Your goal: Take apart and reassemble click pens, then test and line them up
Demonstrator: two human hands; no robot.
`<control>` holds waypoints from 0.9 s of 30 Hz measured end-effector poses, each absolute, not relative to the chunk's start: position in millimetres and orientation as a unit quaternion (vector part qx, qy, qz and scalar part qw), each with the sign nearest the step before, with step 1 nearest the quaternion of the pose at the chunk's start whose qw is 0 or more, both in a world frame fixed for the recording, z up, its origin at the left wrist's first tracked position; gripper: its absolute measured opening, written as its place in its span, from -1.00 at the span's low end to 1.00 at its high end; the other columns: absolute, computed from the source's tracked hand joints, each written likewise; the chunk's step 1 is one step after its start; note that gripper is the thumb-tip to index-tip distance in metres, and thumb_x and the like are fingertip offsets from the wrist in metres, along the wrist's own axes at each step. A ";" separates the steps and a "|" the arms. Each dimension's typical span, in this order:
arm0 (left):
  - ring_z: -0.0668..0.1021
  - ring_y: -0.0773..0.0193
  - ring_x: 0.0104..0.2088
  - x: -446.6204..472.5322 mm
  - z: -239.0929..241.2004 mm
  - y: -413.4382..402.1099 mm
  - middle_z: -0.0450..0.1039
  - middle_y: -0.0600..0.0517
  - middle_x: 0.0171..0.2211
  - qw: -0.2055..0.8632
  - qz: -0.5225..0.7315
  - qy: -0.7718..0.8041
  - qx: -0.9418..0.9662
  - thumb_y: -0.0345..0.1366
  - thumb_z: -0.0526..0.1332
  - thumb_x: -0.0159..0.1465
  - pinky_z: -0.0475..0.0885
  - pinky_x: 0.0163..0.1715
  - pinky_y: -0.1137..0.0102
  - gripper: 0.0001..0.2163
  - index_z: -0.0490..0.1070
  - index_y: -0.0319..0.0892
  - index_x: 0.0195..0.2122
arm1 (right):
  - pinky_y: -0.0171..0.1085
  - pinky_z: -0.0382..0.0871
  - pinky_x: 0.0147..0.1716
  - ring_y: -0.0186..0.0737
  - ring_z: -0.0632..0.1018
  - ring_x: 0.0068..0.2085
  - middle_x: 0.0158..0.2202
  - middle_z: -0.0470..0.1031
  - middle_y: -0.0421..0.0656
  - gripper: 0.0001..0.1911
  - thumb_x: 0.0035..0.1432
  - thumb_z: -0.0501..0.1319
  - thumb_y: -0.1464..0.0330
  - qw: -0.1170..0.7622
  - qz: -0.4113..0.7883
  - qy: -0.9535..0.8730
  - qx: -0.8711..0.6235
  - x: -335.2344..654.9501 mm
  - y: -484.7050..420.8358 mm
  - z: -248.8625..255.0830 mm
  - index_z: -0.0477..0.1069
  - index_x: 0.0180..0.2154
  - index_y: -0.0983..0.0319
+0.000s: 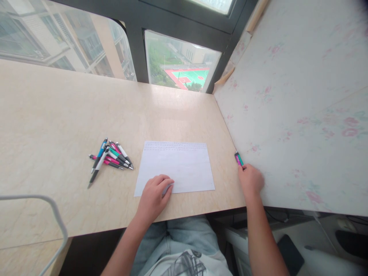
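A white sheet of paper [184,168] lies on the tabletop, with several lines of handwriting along its top edge. My left hand [156,191] rests on the sheet's lower left part, its fingers loosely bent and the thumb apart from them. At the right side of the table, close to the wall, my right hand [250,178] is closed around the lower ends of pens [238,158]. One of these is purple and one green; the part inside the hand is hidden. To the left of the paper, a loose pile of click pens [113,155] has pink, blue, green and white barrels.
A floral-papered wall [301,115] borders the table [86,111] on the right. Dark-framed windows stand behind it. A bent white tube [54,211] crosses the lower left. Below the table's front edge at right are a pale cabinet [237,243] and cables.
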State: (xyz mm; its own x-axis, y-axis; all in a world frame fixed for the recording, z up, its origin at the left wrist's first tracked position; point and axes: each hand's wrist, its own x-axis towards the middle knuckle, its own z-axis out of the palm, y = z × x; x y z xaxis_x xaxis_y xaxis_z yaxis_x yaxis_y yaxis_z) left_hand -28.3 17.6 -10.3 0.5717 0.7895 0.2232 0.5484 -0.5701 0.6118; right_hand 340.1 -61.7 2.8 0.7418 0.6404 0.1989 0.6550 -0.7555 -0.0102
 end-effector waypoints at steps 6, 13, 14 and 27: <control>0.54 0.14 -0.20 -27.7 -7.9 17.8 0.53 -0.06 -0.17 0.243 0.255 0.393 0.849 -0.31 0.12 0.34 0.42 -0.16 0.21 -0.85 0.48 -0.09 -0.18 | -0.20 0.13 -0.48 -0.05 0.49 -0.49 -0.48 0.55 0.09 -0.57 0.24 0.05 0.17 0.053 -0.104 -0.322 -0.940 337.9 -62.5 -3.8 0.60 -0.27 0.29; 0.54 0.13 -0.19 -28.7 -7.5 17.6 0.52 -0.04 -0.17 0.250 0.250 0.395 0.848 -0.32 0.13 0.33 0.41 -0.15 0.21 -0.86 0.47 -0.09 -0.18 | -0.20 0.13 -0.46 0.00 0.50 -0.45 -0.44 0.57 0.10 -0.62 0.21 0.10 0.21 0.066 -0.104 -0.295 -0.948 338.4 -59.9 -3.8 0.58 -0.17 0.31; 0.54 0.13 -0.19 -28.5 -7.6 17.5 0.52 -0.04 -0.17 0.251 0.250 0.395 0.848 -0.32 0.13 0.33 0.41 -0.15 0.21 -0.87 0.47 -0.09 -0.18 | -0.21 0.12 -0.46 -0.01 0.49 -0.45 -0.44 0.57 0.10 -0.62 0.20 0.09 0.23 0.072 -0.104 -0.298 -0.946 338.0 -60.7 -3.6 0.58 -0.17 0.31; 0.55 0.22 -0.16 -30.4 -1.8 4.5 0.54 -0.04 -0.20 0.306 0.370 0.425 0.767 -0.48 0.11 0.30 0.47 -0.12 0.30 -0.81 0.46 -0.12 -0.16 | -0.26 0.28 -0.40 -0.15 0.49 -0.47 -0.52 0.52 -0.12 -0.63 0.16 0.11 0.10 0.301 0.038 -0.477 -0.825 246.8 -38.7 -17.5 0.53 -0.34 0.23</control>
